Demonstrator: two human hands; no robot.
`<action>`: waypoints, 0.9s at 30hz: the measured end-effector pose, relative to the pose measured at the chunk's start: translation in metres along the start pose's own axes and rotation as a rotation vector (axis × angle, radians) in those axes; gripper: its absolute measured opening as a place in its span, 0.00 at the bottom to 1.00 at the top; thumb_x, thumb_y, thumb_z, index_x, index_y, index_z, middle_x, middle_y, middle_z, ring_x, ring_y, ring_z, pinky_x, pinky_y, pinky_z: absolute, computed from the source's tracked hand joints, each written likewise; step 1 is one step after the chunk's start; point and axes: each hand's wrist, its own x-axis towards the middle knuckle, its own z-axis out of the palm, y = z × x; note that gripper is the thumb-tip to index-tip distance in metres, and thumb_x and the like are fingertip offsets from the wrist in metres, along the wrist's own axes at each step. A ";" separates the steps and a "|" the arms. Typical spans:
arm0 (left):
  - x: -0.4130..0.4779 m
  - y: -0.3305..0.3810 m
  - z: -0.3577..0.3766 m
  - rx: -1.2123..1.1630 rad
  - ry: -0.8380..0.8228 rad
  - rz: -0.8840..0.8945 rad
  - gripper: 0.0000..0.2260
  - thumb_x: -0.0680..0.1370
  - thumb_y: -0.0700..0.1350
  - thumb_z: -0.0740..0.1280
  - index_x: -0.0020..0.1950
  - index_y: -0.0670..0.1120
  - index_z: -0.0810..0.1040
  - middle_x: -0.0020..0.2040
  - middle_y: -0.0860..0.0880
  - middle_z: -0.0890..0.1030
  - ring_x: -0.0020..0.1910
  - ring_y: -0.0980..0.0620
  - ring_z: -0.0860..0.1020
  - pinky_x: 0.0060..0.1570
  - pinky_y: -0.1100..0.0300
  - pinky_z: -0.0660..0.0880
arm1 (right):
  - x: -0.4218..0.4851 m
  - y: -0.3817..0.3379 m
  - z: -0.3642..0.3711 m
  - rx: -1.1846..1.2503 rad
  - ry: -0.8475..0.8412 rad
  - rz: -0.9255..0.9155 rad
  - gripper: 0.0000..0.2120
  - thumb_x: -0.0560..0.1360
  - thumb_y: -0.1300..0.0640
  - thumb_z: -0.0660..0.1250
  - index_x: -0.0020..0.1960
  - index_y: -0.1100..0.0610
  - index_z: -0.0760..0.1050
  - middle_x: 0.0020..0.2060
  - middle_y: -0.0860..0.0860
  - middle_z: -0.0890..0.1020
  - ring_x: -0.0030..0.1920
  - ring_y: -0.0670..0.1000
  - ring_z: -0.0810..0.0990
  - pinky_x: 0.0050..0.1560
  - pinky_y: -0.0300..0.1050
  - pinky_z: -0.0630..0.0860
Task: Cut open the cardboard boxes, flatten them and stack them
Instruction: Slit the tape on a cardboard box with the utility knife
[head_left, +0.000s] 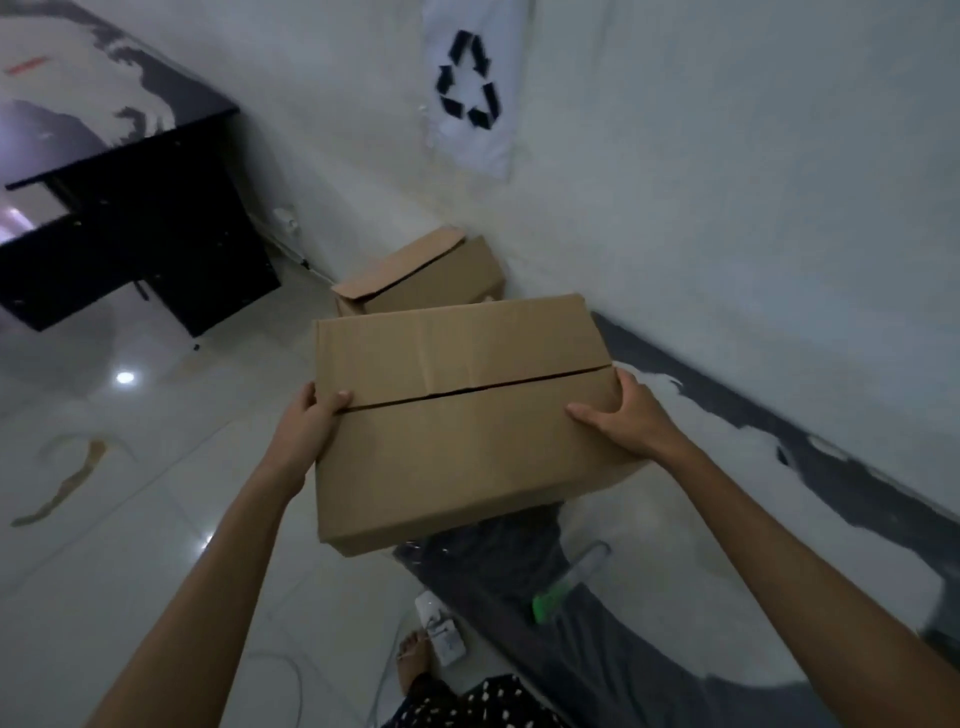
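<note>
Boxes first, two of them: front box (462, 415) at centre frame, back box (421, 275) just above it. Two hands on show, left hand (306, 421) and right hand (623, 415), either side of centre. One black desk (130, 234), upper left. One recycling sign (467, 78), top middle. One strip of tape (67, 483), left edge. One green-ended tool (563, 587), lower right of centre. One bare foot (415, 660), bottom middle. One white socket (441, 629), just beside that foot.

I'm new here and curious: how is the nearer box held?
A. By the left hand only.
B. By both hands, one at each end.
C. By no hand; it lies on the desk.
B: the left hand and right hand grip opposite ends of the box.
</note>
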 end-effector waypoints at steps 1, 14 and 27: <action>-0.005 0.002 0.019 0.017 -0.034 0.003 0.22 0.80 0.48 0.64 0.72 0.46 0.66 0.60 0.46 0.75 0.51 0.49 0.77 0.49 0.54 0.72 | -0.009 0.018 -0.014 0.010 0.017 0.019 0.49 0.65 0.34 0.72 0.77 0.52 0.54 0.71 0.55 0.66 0.66 0.57 0.71 0.64 0.56 0.72; -0.090 -0.009 0.264 0.320 -0.345 0.064 0.21 0.79 0.46 0.65 0.71 0.42 0.69 0.65 0.43 0.75 0.61 0.45 0.74 0.60 0.52 0.71 | -0.107 0.249 -0.136 0.093 0.246 0.271 0.45 0.68 0.40 0.73 0.76 0.56 0.57 0.71 0.55 0.68 0.67 0.58 0.71 0.64 0.59 0.72; -0.155 -0.019 0.410 0.474 -0.563 0.230 0.21 0.80 0.43 0.63 0.73 0.43 0.65 0.67 0.44 0.73 0.63 0.43 0.73 0.60 0.51 0.71 | -0.191 0.381 -0.166 0.255 0.398 0.543 0.46 0.66 0.39 0.75 0.74 0.56 0.58 0.69 0.55 0.69 0.66 0.58 0.72 0.63 0.60 0.72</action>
